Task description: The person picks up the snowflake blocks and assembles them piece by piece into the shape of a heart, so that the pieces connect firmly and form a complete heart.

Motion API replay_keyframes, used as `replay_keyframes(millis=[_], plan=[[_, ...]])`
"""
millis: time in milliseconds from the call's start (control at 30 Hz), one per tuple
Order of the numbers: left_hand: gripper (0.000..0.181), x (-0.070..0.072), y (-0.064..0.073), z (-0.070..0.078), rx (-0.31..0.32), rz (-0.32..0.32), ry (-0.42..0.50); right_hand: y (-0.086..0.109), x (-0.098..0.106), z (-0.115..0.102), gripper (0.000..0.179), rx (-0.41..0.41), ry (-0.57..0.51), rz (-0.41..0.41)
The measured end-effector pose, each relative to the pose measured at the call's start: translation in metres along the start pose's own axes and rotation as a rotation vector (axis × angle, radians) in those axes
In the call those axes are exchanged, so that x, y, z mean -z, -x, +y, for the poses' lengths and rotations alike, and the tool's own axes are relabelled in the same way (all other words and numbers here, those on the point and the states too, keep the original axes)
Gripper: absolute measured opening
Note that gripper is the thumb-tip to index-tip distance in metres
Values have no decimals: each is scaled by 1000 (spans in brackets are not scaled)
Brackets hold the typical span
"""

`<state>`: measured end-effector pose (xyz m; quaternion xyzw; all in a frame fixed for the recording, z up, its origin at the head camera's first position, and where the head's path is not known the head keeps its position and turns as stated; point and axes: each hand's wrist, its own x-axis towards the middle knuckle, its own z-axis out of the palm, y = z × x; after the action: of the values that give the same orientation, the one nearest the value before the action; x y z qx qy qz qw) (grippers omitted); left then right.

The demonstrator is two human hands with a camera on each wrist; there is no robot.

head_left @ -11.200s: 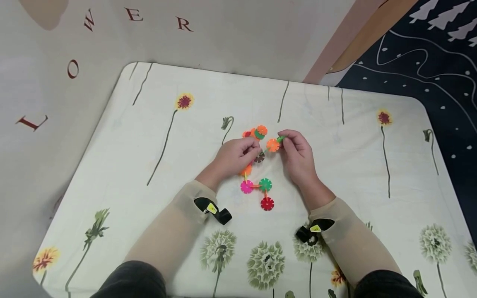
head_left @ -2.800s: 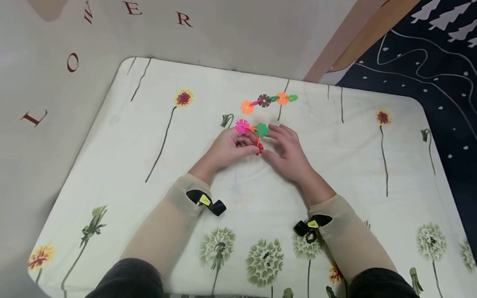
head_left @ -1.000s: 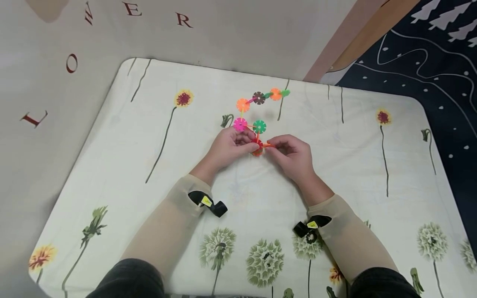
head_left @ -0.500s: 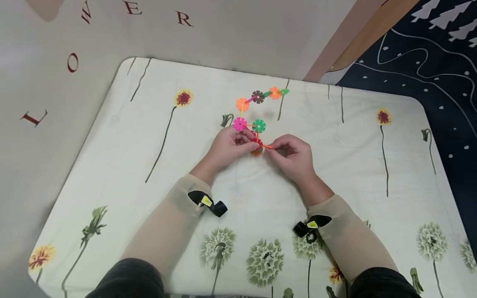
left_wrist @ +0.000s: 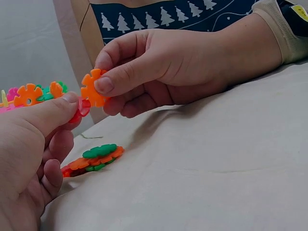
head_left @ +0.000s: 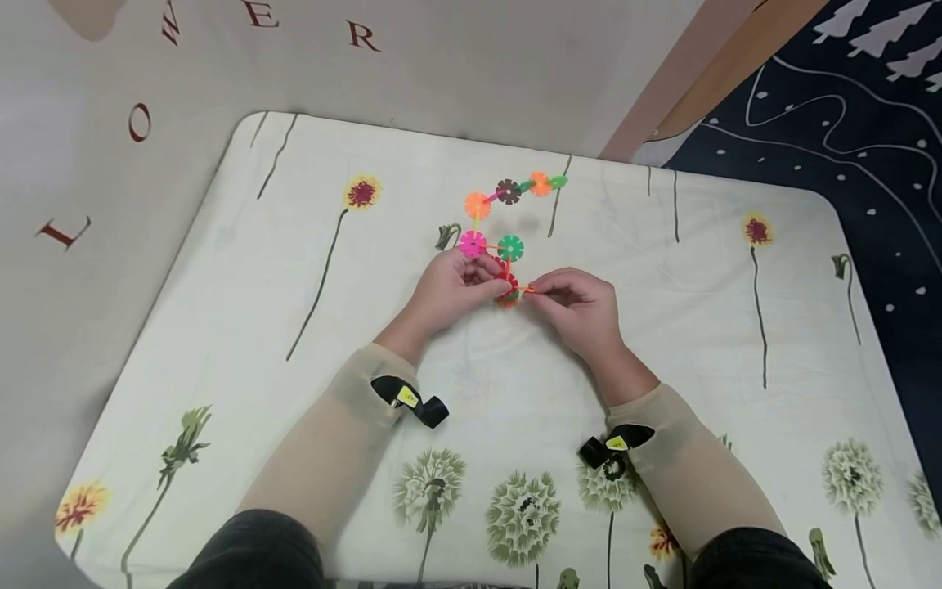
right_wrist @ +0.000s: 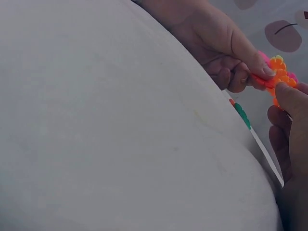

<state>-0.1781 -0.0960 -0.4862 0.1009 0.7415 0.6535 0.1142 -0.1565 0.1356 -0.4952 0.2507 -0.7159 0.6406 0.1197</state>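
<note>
My left hand (head_left: 452, 285) pinches a red notched plastic disc (head_left: 510, 280) between thumb and fingers. It is the near end of a zigzag chain of linked snowflake discs. From it run a green disc (head_left: 511, 248), a pink disc (head_left: 473, 245), an orange disc (head_left: 477, 205), a brown disc (head_left: 508, 191) and more beyond. My right hand (head_left: 577, 307) pinches a single orange disc (left_wrist: 90, 91), held edge-on against the red one's right side. Fingertips hide parts of both discs. Below the hands lies a small pile of loose green and orange discs (left_wrist: 101, 151).
A white flower-printed cloth (head_left: 471, 458) covers the table. Behind it stands a pale wall panel (head_left: 478, 90) with letters. A dark cloth with printed trees (head_left: 824, 106) is at the right. Both wrists wear small black cameras (head_left: 430, 411).
Earlier my right hand held the chain's green end; the chain has since shifted away and my left hand has its red end. My right hand has picked up an orange disc and brought it there.
</note>
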Motion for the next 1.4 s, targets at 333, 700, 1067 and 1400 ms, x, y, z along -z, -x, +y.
replay_keyframes(millis=[333,700,1067,1400], plan=[[11,1,0,1,0,-27,-5,0,-1,0,21,-27,-13,-25],[10,-1,0,2,0,-35,7,1,-1,-1,18,-50,42,-50],[12,-1,-1,2,24,-19,-6,-7,0,1,29,-133,512,-261],[13,-1,0,2,13,-16,-11,-8,-1,-4,40,-143,610,-375]])
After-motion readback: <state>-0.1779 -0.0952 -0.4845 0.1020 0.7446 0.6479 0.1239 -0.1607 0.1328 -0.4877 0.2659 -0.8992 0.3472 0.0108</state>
